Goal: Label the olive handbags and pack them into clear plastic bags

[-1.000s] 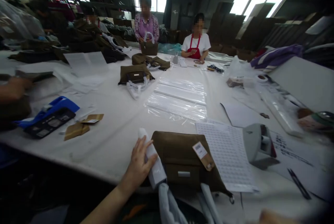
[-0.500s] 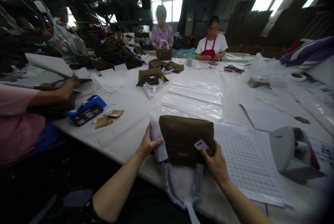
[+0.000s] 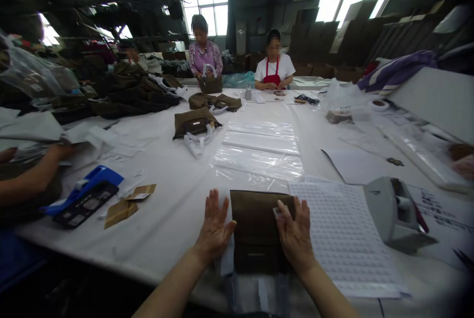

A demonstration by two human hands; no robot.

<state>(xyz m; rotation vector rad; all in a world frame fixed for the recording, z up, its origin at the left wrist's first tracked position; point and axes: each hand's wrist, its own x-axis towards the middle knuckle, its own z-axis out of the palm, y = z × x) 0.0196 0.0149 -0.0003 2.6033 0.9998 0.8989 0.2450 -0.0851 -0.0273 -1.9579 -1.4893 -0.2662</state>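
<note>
A brown handbag (image 3: 254, 221) lies flat on the white-covered table (image 3: 155, 231) in front of me, its small label towards me. My left hand (image 3: 216, 226) is open, fingers spread, at the bag's left edge, beside a white wrapped strip (image 3: 227, 256). On the bag's right side rests my right hand (image 3: 297, 233), also open with fingers spread. Its fingers partly cover a small white tag (image 3: 277, 212). White-wrapped straps (image 3: 262, 294) hang towards me at the lower edge, blurred. Beyond the bag are clear plastic bags (image 3: 259, 160) laid in a stack.
To the right are a printed sheet (image 3: 344, 234) and a grey tape dispenser (image 3: 396, 214). A blue tape dispenser (image 3: 83, 194) and brown card tags (image 3: 124, 209) lie left. More brown bags (image 3: 194, 123) sit farther back. A co-worker's arm (image 3: 33, 175) reaches in left; two people work opposite.
The bag has gone from tilted up between my gripping hands to flat on the table. Both hands have opened and spread over its sides. My view has turned right.
</note>
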